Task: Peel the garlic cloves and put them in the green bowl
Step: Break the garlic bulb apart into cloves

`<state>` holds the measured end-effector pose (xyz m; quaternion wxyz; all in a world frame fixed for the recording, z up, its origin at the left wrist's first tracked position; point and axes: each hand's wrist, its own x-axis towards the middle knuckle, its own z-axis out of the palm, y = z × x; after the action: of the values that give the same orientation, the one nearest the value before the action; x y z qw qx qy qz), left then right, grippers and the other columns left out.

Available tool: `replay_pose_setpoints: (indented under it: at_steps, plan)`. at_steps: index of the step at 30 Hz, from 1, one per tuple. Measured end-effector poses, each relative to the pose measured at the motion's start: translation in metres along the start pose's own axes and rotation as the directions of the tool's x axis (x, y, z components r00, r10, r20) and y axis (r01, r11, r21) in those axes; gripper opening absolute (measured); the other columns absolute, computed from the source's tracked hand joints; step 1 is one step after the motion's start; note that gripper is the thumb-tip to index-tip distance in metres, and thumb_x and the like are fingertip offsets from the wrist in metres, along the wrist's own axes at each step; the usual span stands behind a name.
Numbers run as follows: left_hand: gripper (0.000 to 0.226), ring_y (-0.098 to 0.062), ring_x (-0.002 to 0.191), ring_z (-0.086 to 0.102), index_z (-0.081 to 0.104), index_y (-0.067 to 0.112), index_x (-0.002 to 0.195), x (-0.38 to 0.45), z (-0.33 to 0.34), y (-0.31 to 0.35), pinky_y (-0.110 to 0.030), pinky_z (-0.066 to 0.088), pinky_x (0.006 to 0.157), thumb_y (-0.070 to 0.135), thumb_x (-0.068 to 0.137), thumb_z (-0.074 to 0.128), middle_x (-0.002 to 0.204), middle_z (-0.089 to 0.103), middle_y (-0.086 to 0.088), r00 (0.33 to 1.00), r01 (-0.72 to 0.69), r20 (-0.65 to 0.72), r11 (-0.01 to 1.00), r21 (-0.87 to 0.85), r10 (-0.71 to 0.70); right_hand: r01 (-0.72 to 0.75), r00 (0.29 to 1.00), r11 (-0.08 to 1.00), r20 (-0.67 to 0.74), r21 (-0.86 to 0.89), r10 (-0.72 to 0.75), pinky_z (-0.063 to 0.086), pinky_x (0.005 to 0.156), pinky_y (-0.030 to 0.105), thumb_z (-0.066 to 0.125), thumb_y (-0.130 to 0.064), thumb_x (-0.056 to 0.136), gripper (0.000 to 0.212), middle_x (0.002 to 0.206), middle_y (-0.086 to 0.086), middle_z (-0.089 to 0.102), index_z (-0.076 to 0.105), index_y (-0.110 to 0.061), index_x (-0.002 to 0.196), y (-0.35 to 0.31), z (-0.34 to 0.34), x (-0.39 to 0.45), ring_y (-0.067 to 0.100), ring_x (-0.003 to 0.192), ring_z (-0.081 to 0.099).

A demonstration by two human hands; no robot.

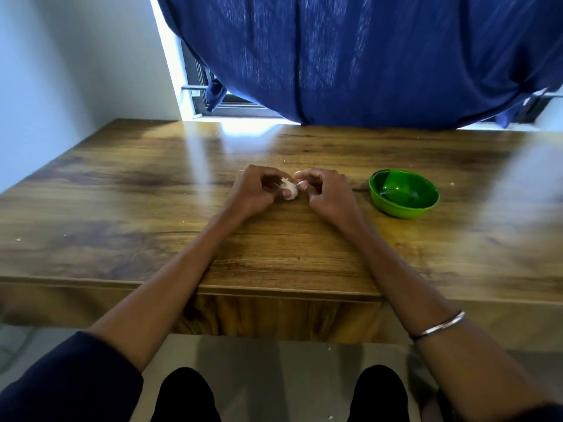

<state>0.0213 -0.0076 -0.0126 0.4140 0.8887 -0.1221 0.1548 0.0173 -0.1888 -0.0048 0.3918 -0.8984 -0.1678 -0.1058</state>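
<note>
Flanking garlic (pixel 289 190) — green bowl (pixel 404 193) right, blue curtain (pixel 350 56) behind.

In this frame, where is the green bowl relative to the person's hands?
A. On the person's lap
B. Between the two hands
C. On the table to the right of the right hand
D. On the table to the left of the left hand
C: the green bowl sits on the wooden table, apart from and to the right of the right hand, which works the garlic with the left hand.
</note>
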Motion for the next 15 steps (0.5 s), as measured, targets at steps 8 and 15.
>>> replay_pose_setpoints:
  at_steps: [8, 15]
  plan:
    - [0.030, -0.015, 0.088, 0.072, 0.077, 0.005, 0.107, -0.009, 0.005, 0.009, -0.019, 0.055, 0.080, 0.002, 0.078, 0.084, 0.100, 0.077, -0.007, 0.996, 0.079, -0.029, 0.977, -0.199, -0.086, 0.097, 0.989, 0.993, -0.123, 0.073, -0.088, 0.044, 0.089, 0.008, 0.061, -0.015, 0.098, 0.024, 0.117, -0.006, 0.072, 0.072, -0.019, 0.120, -0.002, 0.001, -0.012, 0.002, 0.104, 0.064]
    - [0.028, -0.014, 0.093, 0.071, 0.075, 0.009, 0.103, -0.014, 0.002, 0.007, -0.023, 0.058, 0.086, 0.009, 0.078, 0.085, 0.097, 0.076, -0.005, 0.979, 0.147, -0.055, 0.867, -0.475, -0.196, 0.132, 0.987, 0.974, -0.118, 0.185, -0.112, 0.050, 0.091, 0.016, 0.079, -0.025, 0.086, 0.035, 0.115, -0.008, 0.073, 0.073, -0.020, 0.120, 0.001, 0.001, -0.014, -0.002, 0.102, 0.066]
